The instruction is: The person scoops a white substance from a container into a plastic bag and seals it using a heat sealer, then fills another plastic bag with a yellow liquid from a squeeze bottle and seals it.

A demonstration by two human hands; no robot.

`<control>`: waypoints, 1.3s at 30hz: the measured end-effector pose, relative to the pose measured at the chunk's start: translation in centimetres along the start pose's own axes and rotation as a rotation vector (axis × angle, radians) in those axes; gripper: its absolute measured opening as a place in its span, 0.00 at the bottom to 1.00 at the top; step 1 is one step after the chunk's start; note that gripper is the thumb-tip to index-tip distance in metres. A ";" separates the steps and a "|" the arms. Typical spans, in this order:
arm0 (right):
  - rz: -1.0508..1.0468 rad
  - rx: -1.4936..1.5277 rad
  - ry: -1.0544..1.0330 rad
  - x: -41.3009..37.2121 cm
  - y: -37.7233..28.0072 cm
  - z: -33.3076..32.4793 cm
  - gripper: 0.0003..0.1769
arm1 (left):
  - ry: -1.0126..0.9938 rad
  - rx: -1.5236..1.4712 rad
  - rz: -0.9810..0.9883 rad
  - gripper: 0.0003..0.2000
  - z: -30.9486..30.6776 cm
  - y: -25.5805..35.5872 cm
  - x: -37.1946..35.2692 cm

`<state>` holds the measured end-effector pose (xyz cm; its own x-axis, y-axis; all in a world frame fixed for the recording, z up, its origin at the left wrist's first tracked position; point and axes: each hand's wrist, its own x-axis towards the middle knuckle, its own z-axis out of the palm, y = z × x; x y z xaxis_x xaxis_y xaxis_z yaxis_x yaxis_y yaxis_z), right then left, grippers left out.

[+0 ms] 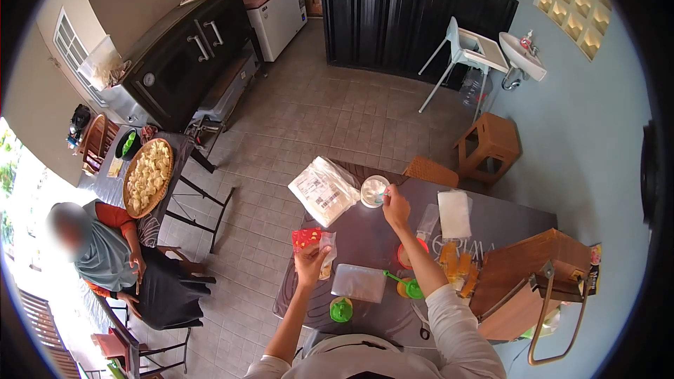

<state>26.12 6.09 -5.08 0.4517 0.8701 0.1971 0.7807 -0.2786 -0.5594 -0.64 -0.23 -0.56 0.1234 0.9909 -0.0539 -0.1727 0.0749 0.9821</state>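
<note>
My left hand (309, 265) is closed around a small clear plastic bag (328, 242), held up over the near left of the table. Something yellowish-brown shows low in that bag. A red patterned packet (305, 238) lies just behind this hand. My right hand (397, 208) grips a light-blue spoon (380, 198), its end inside a round white tub (373, 188) with white contents. Left of the tub is a plastic-wrapped stack with a printed label (324, 193). Between my arms lie a flat clear plastic pack (358, 283), a green-lidded jar (341, 309) and another green-topped container (413, 288).
Orange-brown packets (456, 267) and a wooden box (523, 281) with a metal handle stand right on the table (519, 221). A stool (488, 147) is beyond it. At left a person (112, 260) sits beside a woven tray (149, 177) of pale pieces.
</note>
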 end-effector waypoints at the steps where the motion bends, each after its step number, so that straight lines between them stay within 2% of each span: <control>1: 0.041 0.075 0.049 -0.2 0.5 0.2 0.06 | -0.014 -0.016 0.015 0.08 0.0 -0.1 0.0; 6: 0.134 0.170 0.155 -0.5 2.5 0.9 0.07 | -0.038 -0.018 0.013 0.08 0.4 0.2 0.2; 8: 0.202 0.418 0.161 -0.9 3.0 1.2 0.07 | -0.039 -0.036 -0.010 0.09 0.4 -0.2 0.4; 14: 0.304 0.677 0.228 -2.3 3.5 2.8 0.07 | -0.047 -0.046 -0.016 0.10 0.5 -1.1 0.8; 23: 0.368 0.837 0.176 -3.2 2.7 3.5 0.07 | -0.028 -0.028 -0.019 0.10 0.6 0.2 0.4; 26: 0.382 0.798 0.202 -3.2 2.4 3.1 0.07 | -0.026 -0.029 -0.004 0.09 0.3 0.2 0.4; 39: 0.425 0.963 0.138 -3.4 4.1 4.5 0.07 | -0.029 -0.014 0.018 0.08 -0.2 -0.4 0.0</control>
<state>25.80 3.85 -11.65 0.6991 0.7067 -0.1084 -0.0965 -0.0569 -0.9937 -0.80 -0.20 -1.04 0.1483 0.9884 -0.0311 -0.1883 0.0591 0.9803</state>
